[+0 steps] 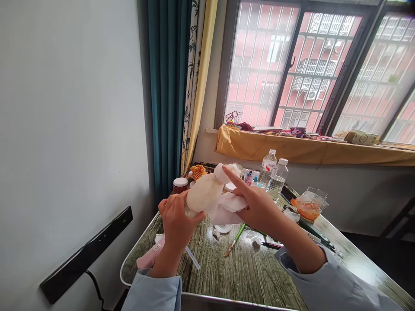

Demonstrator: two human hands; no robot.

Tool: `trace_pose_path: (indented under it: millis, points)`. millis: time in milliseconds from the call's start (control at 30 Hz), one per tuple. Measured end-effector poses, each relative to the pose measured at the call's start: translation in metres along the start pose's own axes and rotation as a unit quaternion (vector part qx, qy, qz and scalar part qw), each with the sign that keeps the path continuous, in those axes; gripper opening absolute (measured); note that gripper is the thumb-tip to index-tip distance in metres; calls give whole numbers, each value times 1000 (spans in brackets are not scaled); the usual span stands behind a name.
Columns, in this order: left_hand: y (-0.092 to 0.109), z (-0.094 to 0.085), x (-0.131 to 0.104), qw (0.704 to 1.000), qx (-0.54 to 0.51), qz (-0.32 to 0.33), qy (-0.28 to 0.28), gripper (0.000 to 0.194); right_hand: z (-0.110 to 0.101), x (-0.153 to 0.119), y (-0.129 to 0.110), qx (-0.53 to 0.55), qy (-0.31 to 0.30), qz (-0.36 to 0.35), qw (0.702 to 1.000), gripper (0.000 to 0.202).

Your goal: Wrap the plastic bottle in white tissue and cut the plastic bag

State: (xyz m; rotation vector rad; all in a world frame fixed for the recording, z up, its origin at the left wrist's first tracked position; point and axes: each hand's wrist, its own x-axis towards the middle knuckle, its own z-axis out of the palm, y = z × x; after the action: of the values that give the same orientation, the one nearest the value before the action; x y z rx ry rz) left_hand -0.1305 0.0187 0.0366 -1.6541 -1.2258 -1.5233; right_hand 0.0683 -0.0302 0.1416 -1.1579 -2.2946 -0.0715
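Above the table, my left hand (177,214) is wrapped round the lower end of a pale cream, rounded bottle-like object (204,193). It tilts up to the right, and its bottom looks clear. A small white rounded knob tops it. My right hand (256,203) grips a thin white tissue (227,205) between thumb and fingers, beside the object. Its index finger stretches out to touch the knob. Below lie a green-handled paintbrush (236,239) and a small white lid or dish (223,229).
Two clear water bottles (277,179) stand at the back right. A jar with a white lid (180,185) is behind my left hand. An orange-and-clear plastic packet (309,205) lies right. A pink object (151,255) and a translucent stick (193,258) are near the left.
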Motion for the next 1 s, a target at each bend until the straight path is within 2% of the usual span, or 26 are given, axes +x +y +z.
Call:
trace_pose_path:
  millis: [267,400,567,1000]
  points:
    - [1,0,0,999,-21,-19,-15,49,5,-4,6,84,35,-26,996,97]
    - [2,-1,1,998,-43,-29,-39,47,4,-6,9,133,37,-16,990,96]
    - [3,-2,0,995,-65,-38,-69,46,4,-5,10,113,28,-8,993,93]
    - [2,-1,1,993,-75,-47,-74,43,4,-4,7,104,19,-18,994,88]
